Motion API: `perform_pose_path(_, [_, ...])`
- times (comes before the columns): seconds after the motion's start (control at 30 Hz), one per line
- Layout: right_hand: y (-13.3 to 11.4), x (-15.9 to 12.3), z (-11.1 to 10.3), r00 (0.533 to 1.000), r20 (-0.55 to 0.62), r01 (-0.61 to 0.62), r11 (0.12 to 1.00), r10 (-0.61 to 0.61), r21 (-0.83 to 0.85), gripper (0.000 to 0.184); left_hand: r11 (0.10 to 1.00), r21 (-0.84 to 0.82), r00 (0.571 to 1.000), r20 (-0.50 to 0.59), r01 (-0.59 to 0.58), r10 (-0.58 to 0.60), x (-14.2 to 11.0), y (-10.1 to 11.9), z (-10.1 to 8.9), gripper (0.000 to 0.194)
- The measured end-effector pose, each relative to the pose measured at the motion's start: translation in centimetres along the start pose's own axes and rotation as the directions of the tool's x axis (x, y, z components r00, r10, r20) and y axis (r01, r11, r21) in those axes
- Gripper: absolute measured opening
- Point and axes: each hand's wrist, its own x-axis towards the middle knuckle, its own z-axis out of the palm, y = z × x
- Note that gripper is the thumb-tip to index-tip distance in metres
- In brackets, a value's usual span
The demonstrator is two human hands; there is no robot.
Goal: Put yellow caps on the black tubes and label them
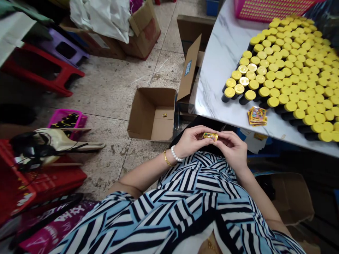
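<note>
My left hand point(191, 140) and my right hand point(232, 145) meet over my lap, below the table's edge. Both pinch a small yellow printed label point(210, 135) between fingers and thumbs. A pearl bracelet and a gold bangle circle my left wrist. On the white marble table point(219, 63) to the right stand several rows of black bottles with yellow caps point(286, 67). A small stack of the same yellow labels point(257, 115) lies on the table beside the nearest bottles.
An open cardboard box point(152, 113) sits on the tiled floor left of the table, a small scrap inside. Another opened carton point(189, 68) leans by the table. Red stools point(39, 68), a pink basket point(67, 120) and red crates point(31, 183) crowd the left. A pink basket point(270, 8) stands at the table's back.
</note>
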Motion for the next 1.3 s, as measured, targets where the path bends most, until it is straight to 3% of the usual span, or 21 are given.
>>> perform_pose_path(0.13, [0.5,-0.3,0.4,0.984,0.051,-0.177,0.969,0.171,0.172,0.029,0.998,0.033,0.998,0.043,-0.051,0.050,0.2,-0.1,-0.2,0.034])
perform_pose_path(0.23, [0.5,-0.6,0.3,0.998,0.003,-0.070,0.994,0.070,0.082,0.032,0.994,-0.092,0.996,0.071,0.067,-0.060,0.1,0.0,-0.6,0.059])
perform_pose_path(0.33, [0.7,-0.6,0.4,0.998,-0.018,0.052,0.997,-0.053,-0.063,0.033,0.971,-0.136,0.980,0.057,0.198,-0.192,0.1,-0.2,-1.0,0.055])
perform_pose_path(0.4, [1.0,-0.5,0.6,1.000,0.012,-0.023,1.000,0.023,0.008,0.030,0.959,-0.128,0.967,0.044,0.253,-0.249,0.3,-0.6,-1.2,0.047])
perform_pose_path(0.5, [1.4,-0.2,0.9,0.970,0.135,-0.229,0.949,0.204,0.217,0.030,0.921,-0.164,0.935,0.089,0.354,-0.343,0.6,-1.2,-1.3,0.046])
perform_pose_path(0.57, [1.6,0.0,0.9,0.953,0.205,-0.275,0.920,0.222,0.280,0.036,0.899,-0.171,0.914,0.104,0.404,-0.391,0.7,-1.4,-1.2,0.049])
perform_pose_path(0.67, [1.8,0.0,0.8,0.960,0.207,-0.245,0.927,0.190,0.283,0.028,0.908,-0.143,0.919,0.093,0.394,-0.384,0.6,-1.4,-0.9,0.055])
perform_pose_path(0.77, [2.1,-0.3,0.7,0.965,0.152,-0.254,0.915,0.216,0.314,0.013,0.912,-0.180,0.926,0.156,0.369,-0.344,0.3,-1.3,-0.8,0.060])
perform_pose_path(0.87, [2.0,-0.4,0.6,0.966,0.137,-0.251,0.915,0.218,0.315,0.014,0.890,-0.242,0.917,0.203,0.387,-0.344,0.1,-1.4,-1.0,0.055])
perform_pose_path(0.97, [1.5,-0.3,0.5,0.968,0.201,-0.198,0.950,0.150,0.243,0.042,0.873,-0.237,0.902,0.187,0.425,-0.388,-0.1,-1.6,-1.0,0.053])
perform_pose_path(1.03, [1.3,-0.4,0.6,0.975,0.215,-0.087,0.989,0.061,0.117,0.057,0.870,-0.247,0.903,0.167,0.426,-0.395,-0.3,-2.0,-0.8,0.054])
perform_pose_path(1.1, [1.4,-0.6,1.1,0.972,0.226,0.090,0.992,-0.068,-0.092,0.056,0.860,-0.272,0.902,0.154,0.432,-0.404,-0.8,-2.5,-0.3,0.055])
perform_pose_path(1.17, [1.8,-0.8,1.8,0.948,0.272,0.239,0.932,-0.164,-0.271,0.054,0.829,-0.313,0.886,0.145,0.463,-0.440,-1.4,-3.2,0.3,0.059])
perform_pose_path(1.23, [2.3,-0.9,2.5,0.929,0.319,0.294,0.894,-0.186,-0.337,0.059,0.776,-0.378,0.861,0.166,0.505,-0.480,-1.9,-3.7,0.4,0.066])
perform_pose_path(1.3, [2.6,-0.8,2.7,0.944,0.286,0.254,0.916,-0.164,-0.312,0.061,0.736,-0.471,0.870,0.184,0.486,-0.457,-2.3,-3.8,0.1,0.069])
